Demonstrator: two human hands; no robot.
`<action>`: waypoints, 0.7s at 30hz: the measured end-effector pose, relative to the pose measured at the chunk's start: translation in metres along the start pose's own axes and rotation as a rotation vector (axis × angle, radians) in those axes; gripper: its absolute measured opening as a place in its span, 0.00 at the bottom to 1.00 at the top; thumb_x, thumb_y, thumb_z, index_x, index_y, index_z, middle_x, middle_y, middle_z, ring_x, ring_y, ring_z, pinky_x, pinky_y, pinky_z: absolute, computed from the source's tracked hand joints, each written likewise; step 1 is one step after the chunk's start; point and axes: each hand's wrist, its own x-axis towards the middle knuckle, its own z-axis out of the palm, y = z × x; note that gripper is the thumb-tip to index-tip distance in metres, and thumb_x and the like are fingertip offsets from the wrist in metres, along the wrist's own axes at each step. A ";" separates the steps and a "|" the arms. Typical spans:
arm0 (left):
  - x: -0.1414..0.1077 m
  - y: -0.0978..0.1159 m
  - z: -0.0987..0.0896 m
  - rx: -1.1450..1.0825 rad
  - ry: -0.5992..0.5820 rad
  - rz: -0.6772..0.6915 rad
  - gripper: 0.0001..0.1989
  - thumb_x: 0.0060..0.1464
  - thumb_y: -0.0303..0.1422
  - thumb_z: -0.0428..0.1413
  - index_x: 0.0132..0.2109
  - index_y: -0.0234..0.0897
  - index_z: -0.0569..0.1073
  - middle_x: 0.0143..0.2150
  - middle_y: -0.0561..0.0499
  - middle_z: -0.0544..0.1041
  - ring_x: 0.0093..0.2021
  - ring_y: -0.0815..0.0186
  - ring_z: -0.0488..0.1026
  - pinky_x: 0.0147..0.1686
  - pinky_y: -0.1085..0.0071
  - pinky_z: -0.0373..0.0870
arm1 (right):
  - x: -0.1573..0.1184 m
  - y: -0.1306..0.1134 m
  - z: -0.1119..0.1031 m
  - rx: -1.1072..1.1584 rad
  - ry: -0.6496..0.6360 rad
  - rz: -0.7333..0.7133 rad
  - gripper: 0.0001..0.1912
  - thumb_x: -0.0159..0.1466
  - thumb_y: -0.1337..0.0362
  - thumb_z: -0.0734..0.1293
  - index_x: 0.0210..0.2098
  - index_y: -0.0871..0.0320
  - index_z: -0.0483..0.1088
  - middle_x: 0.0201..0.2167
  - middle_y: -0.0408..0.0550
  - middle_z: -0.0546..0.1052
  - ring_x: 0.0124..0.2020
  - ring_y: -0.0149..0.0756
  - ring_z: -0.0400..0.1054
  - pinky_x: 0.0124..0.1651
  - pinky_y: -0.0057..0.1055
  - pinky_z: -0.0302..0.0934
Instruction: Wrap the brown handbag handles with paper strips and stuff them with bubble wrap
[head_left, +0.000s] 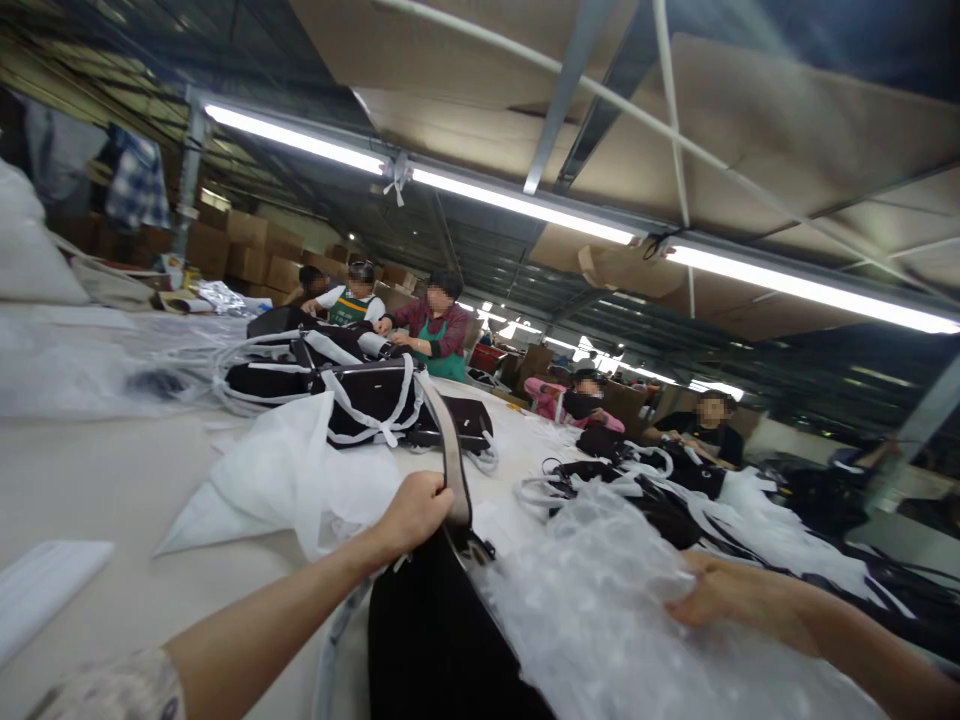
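A black bag stands open at the near edge of the table. My left hand is closed round its grey-beige strap, pulling up beside the bag's rim. My right hand is closed on a sheet of clear bubble wrap, which lies against the bag's right side and hides part of it. Left of the bag, a white fabric-like sheet lies crumpled on the table.
Black bags with white-wrapped handles are heaped ahead. More black bags lie along the right. Clear plastic and a flat white stack are on the left. Several co-workers, one in a green apron, stand at the far side.
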 end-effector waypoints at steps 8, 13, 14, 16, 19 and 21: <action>-0.017 -0.020 0.001 -0.366 0.128 -0.068 0.11 0.50 0.36 0.45 0.22 0.40 0.57 0.21 0.58 0.57 0.23 0.70 0.55 0.22 0.73 0.52 | 0.033 -0.079 0.043 -0.537 -0.257 -0.225 0.12 0.50 0.62 0.73 0.34 0.60 0.78 0.31 0.43 0.81 0.35 0.37 0.75 0.36 0.25 0.66; -0.020 -0.022 -0.003 -0.440 0.126 -0.047 0.11 0.48 0.40 0.44 0.23 0.40 0.59 0.20 0.57 0.58 0.22 0.69 0.57 0.22 0.72 0.54 | 0.047 -0.089 0.055 -1.096 0.170 -0.327 0.12 0.59 0.70 0.65 0.42 0.61 0.73 0.44 0.58 0.79 0.46 0.49 0.74 0.45 0.37 0.63; -0.020 -0.020 -0.006 -0.438 0.131 -0.028 0.11 0.48 0.40 0.45 0.23 0.40 0.60 0.20 0.57 0.59 0.22 0.68 0.58 0.23 0.72 0.55 | 0.047 -0.087 0.058 -1.142 0.236 -0.300 0.13 0.60 0.71 0.64 0.44 0.63 0.72 0.45 0.64 0.78 0.47 0.54 0.73 0.44 0.40 0.62; -0.025 -0.016 -0.011 -0.416 0.157 0.025 0.11 0.49 0.39 0.46 0.23 0.39 0.62 0.22 0.55 0.62 0.24 0.66 0.61 0.25 0.71 0.59 | 0.042 -0.085 0.066 -1.240 0.311 -0.269 0.12 0.61 0.72 0.63 0.44 0.64 0.71 0.42 0.67 0.79 0.44 0.60 0.74 0.39 0.41 0.61; -0.044 -0.008 -0.022 -0.355 0.274 0.094 0.07 0.50 0.35 0.49 0.29 0.38 0.66 0.30 0.50 0.69 0.33 0.60 0.67 0.35 0.65 0.65 | 0.025 -0.089 0.082 -1.339 0.353 -0.276 0.13 0.62 0.77 0.59 0.42 0.60 0.70 0.36 0.61 0.80 0.39 0.58 0.77 0.33 0.37 0.57; -0.067 -0.002 -0.028 -0.297 0.397 0.210 0.03 0.52 0.31 0.50 0.34 0.37 0.67 0.37 0.46 0.71 0.40 0.57 0.67 0.43 0.61 0.65 | 0.012 -0.096 0.092 -1.392 0.388 -0.284 0.19 0.60 0.82 0.55 0.41 0.59 0.69 0.35 0.58 0.81 0.37 0.55 0.78 0.30 0.34 0.53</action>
